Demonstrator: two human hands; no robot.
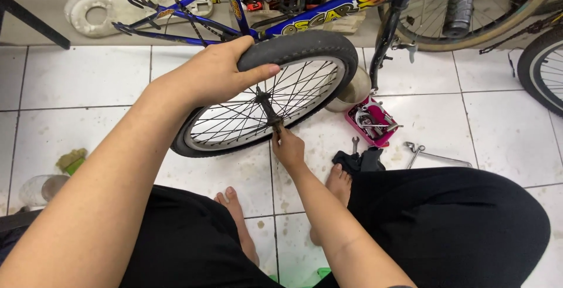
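Nearest the camera are the person's black-trousered legs and bare feet on the white tiled floor (498, 130), the seated person facing a small bicycle wheel (275, 97) held upright between the knees. The right hand (288, 147) is at the lower end of the axle (271, 112), fingertips pinched together on its tip; whether a nut sits under them cannot be told. The left hand (214, 74) is clamped over the top of the black tyre, thumb on the sidewall, steadying the wheel. Judging from this, the wheel is already out of the frame with its tyre on, and the hub work is in hand rather than finished, since the axle is being handled by fingers with no tool on it. Just right of the feet lie a dark rag (358, 160), a small spanner (355, 145) and a larger spanner (431, 154), all untouched. Beyond them a pink tray (370, 125) holds loose metal parts, so fittings seem not yet refitted. Farthest off, the blue bicycle frame (275, 1) lies without this wheel, and refitting appears to remain.
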